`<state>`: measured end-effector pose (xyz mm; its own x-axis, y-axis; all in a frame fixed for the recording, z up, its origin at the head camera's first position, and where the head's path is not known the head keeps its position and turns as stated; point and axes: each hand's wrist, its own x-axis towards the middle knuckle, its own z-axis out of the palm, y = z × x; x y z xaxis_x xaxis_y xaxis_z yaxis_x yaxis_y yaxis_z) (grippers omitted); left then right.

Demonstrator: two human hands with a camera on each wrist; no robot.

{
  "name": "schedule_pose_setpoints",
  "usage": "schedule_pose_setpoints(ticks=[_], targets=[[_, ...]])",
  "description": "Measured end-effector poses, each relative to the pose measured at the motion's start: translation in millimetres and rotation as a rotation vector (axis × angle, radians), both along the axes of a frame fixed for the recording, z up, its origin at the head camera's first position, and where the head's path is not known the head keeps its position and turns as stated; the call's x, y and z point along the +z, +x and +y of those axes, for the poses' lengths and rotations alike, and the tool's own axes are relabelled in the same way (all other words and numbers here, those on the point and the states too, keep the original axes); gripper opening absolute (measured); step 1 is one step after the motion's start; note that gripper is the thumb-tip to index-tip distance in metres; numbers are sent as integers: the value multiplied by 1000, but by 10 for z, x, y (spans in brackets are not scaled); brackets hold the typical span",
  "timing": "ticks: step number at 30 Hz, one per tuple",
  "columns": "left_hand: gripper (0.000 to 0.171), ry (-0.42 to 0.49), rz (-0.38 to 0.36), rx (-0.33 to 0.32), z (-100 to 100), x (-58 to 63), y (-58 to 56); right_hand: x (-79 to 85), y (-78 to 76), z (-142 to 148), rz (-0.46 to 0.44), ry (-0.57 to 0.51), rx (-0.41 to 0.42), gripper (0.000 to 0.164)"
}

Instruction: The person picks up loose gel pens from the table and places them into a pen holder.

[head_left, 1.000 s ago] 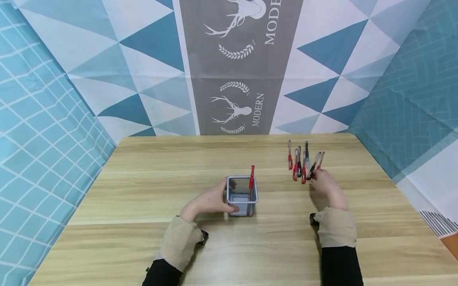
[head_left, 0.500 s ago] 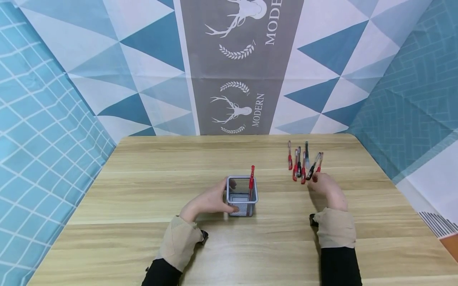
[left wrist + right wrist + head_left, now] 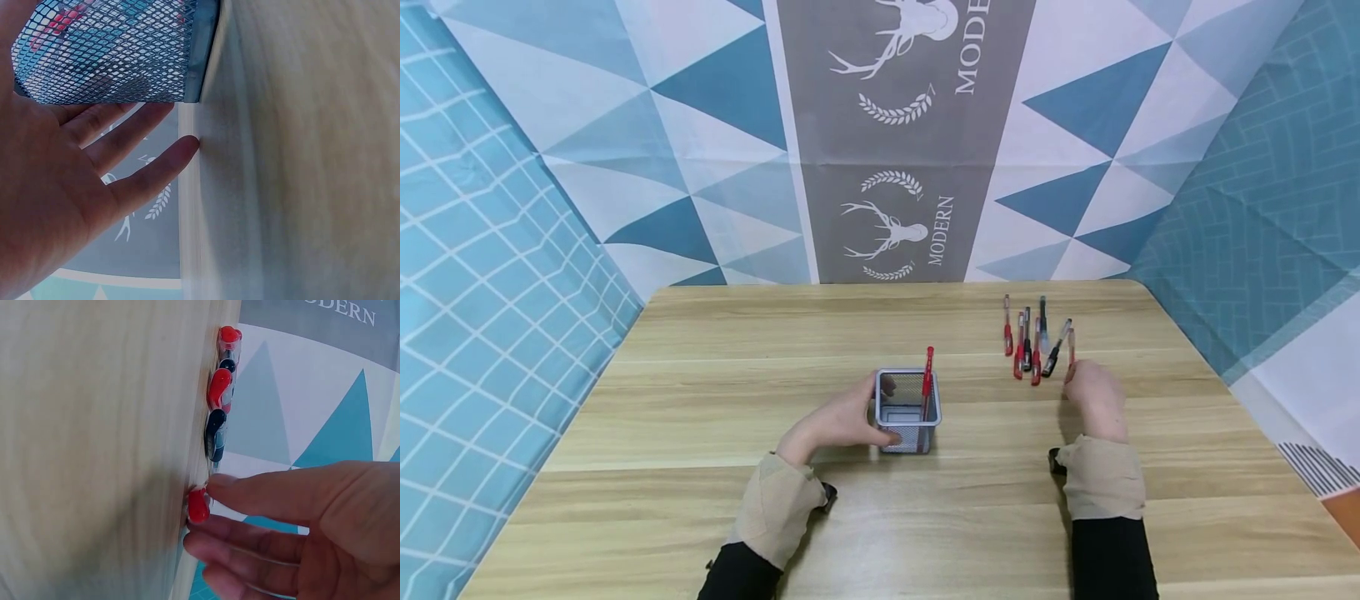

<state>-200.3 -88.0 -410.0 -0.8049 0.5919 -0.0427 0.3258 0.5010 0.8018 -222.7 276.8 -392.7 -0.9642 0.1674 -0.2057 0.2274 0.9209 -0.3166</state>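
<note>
My left hand grips a silver-grey square mesh pen holder from its left side, thumb at the front and fingers behind. In the left wrist view the mesh wall rises beside the palm, with the lower fingers spread beneath it. One red pen stands upright in the holder's right part. At the right, my right hand pinches the capped end of another red pen. The right wrist view shows its red cap end between thumb and fingers, low by the tabletop.
Left of the right hand lie several pens: a slanted black pen, a red pen, a black pen and another red pen. The wooden table ends at a patterned cloth backdrop.
My right hand has drawn the outer red pen slightly toward me, turning it from slanted to nearly straight, away from the slanted black pen. The left hand and pen holder stay put.
</note>
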Motion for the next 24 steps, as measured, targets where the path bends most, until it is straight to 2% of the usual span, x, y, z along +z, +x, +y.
schedule_pose_setpoints(ticks=[7,15,19,24], targets=[[72,-1,0,4,2,-2,0,31,22,-6,-72,60,-51,9],[74,-6,-20,8,1,13,9,48,61,-10,-156,37,-128,15],[73,-15,-20,11,2,11,8,56,78,-17,-171,21,-170,17],[74,-10,-23,10,2,3,6,75,102,-9,-151,-13,-166,15]])
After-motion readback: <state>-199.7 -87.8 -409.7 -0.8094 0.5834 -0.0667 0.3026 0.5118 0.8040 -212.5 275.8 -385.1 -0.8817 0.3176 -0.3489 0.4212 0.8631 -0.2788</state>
